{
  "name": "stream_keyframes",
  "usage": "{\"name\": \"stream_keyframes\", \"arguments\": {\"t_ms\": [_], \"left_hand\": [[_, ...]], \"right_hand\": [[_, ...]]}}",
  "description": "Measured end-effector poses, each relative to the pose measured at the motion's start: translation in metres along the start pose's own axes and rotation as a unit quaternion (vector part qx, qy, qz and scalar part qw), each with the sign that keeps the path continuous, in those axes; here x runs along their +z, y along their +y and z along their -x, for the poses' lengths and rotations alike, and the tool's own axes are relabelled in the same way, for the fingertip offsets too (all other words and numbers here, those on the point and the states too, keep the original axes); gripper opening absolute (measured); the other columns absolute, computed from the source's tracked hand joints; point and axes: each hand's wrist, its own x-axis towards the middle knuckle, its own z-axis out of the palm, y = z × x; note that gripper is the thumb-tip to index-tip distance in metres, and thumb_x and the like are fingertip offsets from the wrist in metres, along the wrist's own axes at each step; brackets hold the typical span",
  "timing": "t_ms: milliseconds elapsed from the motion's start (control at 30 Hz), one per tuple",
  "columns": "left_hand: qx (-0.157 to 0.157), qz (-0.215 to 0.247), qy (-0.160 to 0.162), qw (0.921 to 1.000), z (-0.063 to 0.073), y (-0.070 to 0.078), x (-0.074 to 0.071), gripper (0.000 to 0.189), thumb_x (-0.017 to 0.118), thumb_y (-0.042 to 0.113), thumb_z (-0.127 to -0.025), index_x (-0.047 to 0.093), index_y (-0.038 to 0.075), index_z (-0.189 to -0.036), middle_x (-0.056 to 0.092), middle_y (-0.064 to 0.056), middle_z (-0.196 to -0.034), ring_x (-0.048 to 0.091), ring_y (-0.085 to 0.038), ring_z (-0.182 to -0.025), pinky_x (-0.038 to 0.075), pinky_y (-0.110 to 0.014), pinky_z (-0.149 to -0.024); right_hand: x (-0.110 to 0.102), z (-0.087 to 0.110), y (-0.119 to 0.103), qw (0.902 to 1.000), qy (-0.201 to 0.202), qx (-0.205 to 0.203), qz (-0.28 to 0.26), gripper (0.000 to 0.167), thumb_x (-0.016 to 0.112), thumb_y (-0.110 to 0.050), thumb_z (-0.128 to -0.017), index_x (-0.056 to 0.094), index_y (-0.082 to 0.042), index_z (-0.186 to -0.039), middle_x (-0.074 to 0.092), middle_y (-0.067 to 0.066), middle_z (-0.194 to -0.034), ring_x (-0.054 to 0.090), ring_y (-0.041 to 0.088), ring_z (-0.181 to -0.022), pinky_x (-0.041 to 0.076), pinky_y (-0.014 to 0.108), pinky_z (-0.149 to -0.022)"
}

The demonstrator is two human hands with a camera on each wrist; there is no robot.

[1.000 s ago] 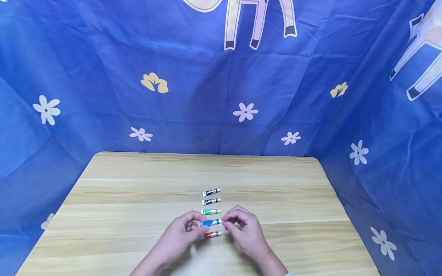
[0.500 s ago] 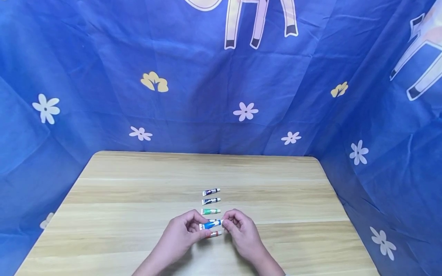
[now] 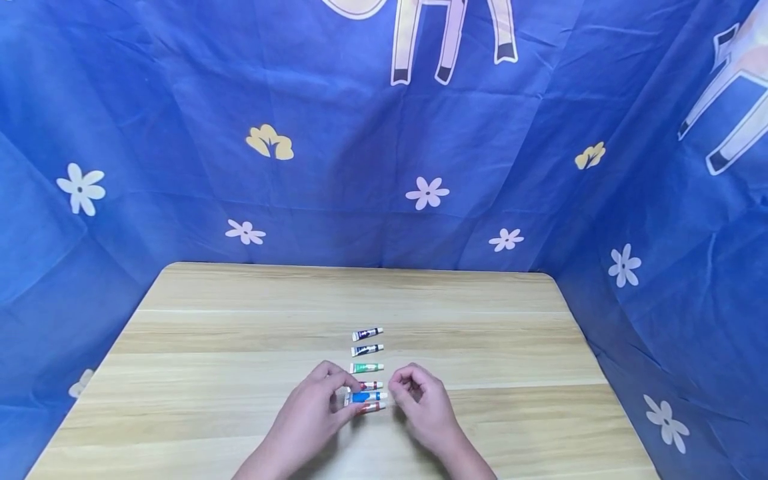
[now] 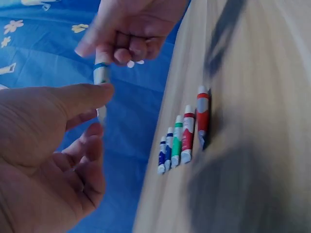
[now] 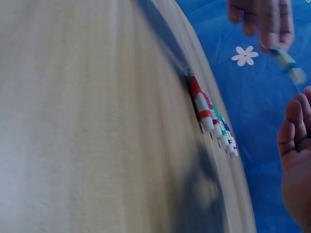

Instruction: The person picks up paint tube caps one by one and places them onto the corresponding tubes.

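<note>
Between thumb and forefinger, my left hand [image 3: 306, 413] pinches a small blue paint tube [image 3: 363, 397] above the table. Its white cap points toward my right hand [image 3: 427, 408]. The right fingers are loosely bent, their tips just off the cap, with nothing between them. Past the held tube lie a crimson tube [image 4: 188, 133] and an orange-red tube [image 4: 202, 114], partly covered by it and the left fingers in the head view. A green tube [image 3: 366, 367] and two dark blue tubes [image 3: 367, 350] continue the row away from me, caps to the right.
The row of tubes lies on a pale wood-grain table [image 3: 210, 347] with rounded far corners. A blue cloth [image 3: 336, 173] printed with flowers and animal legs hangs behind the table and along both sides.
The blue tube has come slightly toward me, uncovering the crimson tube behind it. My right fingertips, which were at the cap, have come off it.
</note>
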Motion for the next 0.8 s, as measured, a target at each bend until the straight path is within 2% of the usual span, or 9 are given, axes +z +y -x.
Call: {"name": "stream_keyframes", "arguments": {"t_ms": [67,200,400,533,800], "left_hand": [[-0.004,0.004,-0.011,0.9999,0.003,-0.004,0.004,0.029,0.097,0.025,-0.079,0.071,0.032,-0.090,0.058,0.015,-0.090,0.043,0.003,-0.068,0.039,-0.020,-0.062],[0.007,-0.008,-0.038,0.9992,0.009,-0.016,0.017,0.029,0.097,0.028,-0.078,0.070,0.030,-0.088,0.053,0.014,-0.081,0.040,0.002,-0.067,0.036,-0.021,-0.062],[0.023,-0.023,-0.071,0.9970,0.013,-0.030,0.036,0.032,0.098,0.032,-0.076,0.067,0.029,-0.084,0.053,0.015,-0.080,0.041,0.001,-0.069,0.037,-0.022,-0.064],[0.031,-0.036,-0.069,0.9965,0.015,-0.033,0.042,0.035,0.099,0.030,-0.073,0.065,0.029,-0.080,0.051,0.015,-0.078,0.041,0.001,-0.069,0.036,-0.022,-0.062],[0.037,-0.062,-0.044,0.9964,0.016,-0.035,0.046,0.035,0.101,0.027,-0.071,0.070,0.027,-0.086,0.053,0.015,-0.080,0.042,0.003,-0.071,0.040,-0.024,-0.064]], "right_hand": [[-0.003,-0.001,-0.001,0.9995,0.026,0.007,-0.014,0.014,0.065,-0.015,-0.108,0.072,-0.002,-0.107,0.070,0.018,-0.095,0.067,0.013,-0.081,0.062,0.025,-0.080],[-0.010,-0.005,-0.003,0.9968,0.064,0.015,-0.045,0.020,0.059,-0.014,-0.111,0.072,0.001,-0.110,0.068,0.019,-0.092,0.068,0.016,-0.077,0.064,0.029,-0.078],[-0.010,-0.005,-0.002,0.9968,0.065,0.008,-0.046,0.018,0.061,-0.011,-0.110,0.075,0.001,-0.107,0.067,0.017,-0.089,0.067,0.014,-0.075,0.063,0.029,-0.075],[-0.009,-0.003,-0.002,0.9966,0.061,0.011,-0.054,0.018,0.063,-0.011,-0.109,0.075,0.001,-0.106,0.066,0.018,-0.088,0.067,0.013,-0.074,0.063,0.027,-0.073],[-0.009,-0.003,-0.002,0.9971,0.056,0.000,-0.052,0.017,0.063,-0.011,-0.109,0.075,-0.001,-0.105,0.066,0.020,-0.089,0.067,0.014,-0.076,0.064,0.029,-0.075]]}}
